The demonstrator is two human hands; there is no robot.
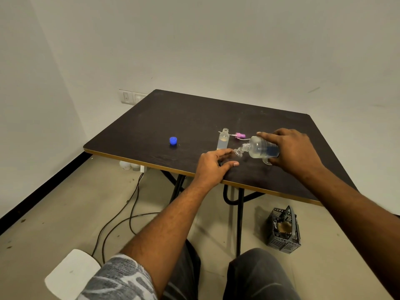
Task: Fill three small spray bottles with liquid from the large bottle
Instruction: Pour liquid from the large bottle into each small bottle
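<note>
My right hand point(290, 148) grips the large clear bottle point(260, 149), which is tipped on its side with its open mouth pointing left. That mouth meets the neck of a small clear spray bottle point(237, 152) held by my left hand point(213, 166) near the table's front edge. A second small spray bottle point(223, 139) stands upright and uncapped just behind, partly filled with clear liquid. A pink spray head point(239, 135) with its tube lies beside it. A blue cap point(173, 140) rests on the table to the left. Another clear piece point(267, 162) shows under my right hand.
The dark table point(184, 118) with a gold edge stands against a white wall. On the floor are black cables point(129, 213), a grey slotted basket point(284, 231) and a white seat corner point(69, 276). My knees are below the table edge.
</note>
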